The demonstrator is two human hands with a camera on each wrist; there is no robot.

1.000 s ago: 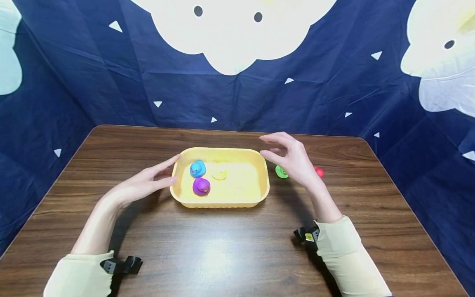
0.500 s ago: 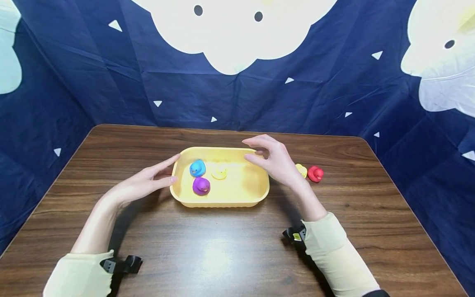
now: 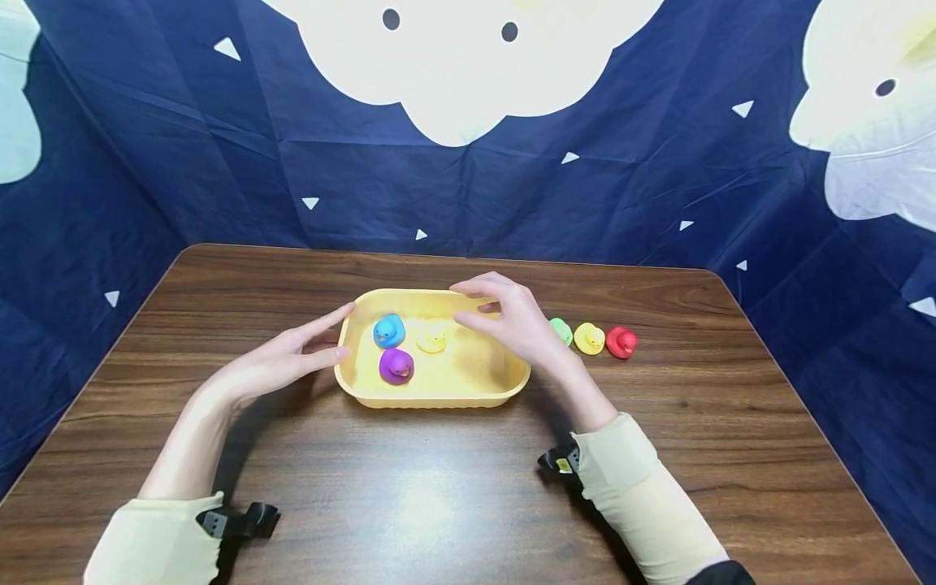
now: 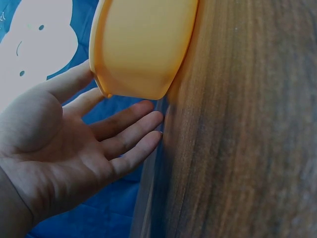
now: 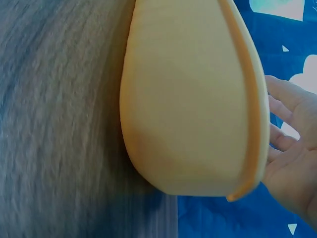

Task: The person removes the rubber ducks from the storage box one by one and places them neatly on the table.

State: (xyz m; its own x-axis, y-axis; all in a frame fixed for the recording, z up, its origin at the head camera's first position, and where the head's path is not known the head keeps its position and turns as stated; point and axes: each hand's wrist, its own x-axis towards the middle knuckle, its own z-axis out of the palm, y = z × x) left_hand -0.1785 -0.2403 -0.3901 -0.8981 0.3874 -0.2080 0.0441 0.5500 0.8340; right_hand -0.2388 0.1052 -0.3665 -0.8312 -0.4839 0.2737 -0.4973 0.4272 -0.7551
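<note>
A yellow plastic tub [image 3: 431, 403] stands on the table, holding a blue rubber duck [image 3: 389, 331], a purple duck [image 3: 396, 366] and a yellow duck [image 3: 432, 339]. My left hand [image 3: 281, 363] touches the tub's left end, thumb and straight fingers at the rim; the left wrist view shows its palm facing the tub [image 4: 143, 47]. Over the tub's right part hovers my right hand [image 3: 512, 321], fingers loosely bent and apart, nothing seen between them. In the right wrist view that hand [image 5: 294, 144] is partly hidden behind the tub wall [image 5: 193, 99].
Right of the tub, a green duck [image 3: 561, 331], partly hidden by my right hand, a second yellow duck [image 3: 589, 338] and a red duck [image 3: 621, 342] sit in a row. A dark blue curtain [image 3: 366, 179] hangs behind the wooden table [image 3: 351, 504].
My right hand has moved left from beside the green duck to above the tub, uncovering the yellow and red ducks outside it. My left hand and the ducks stay in place.
</note>
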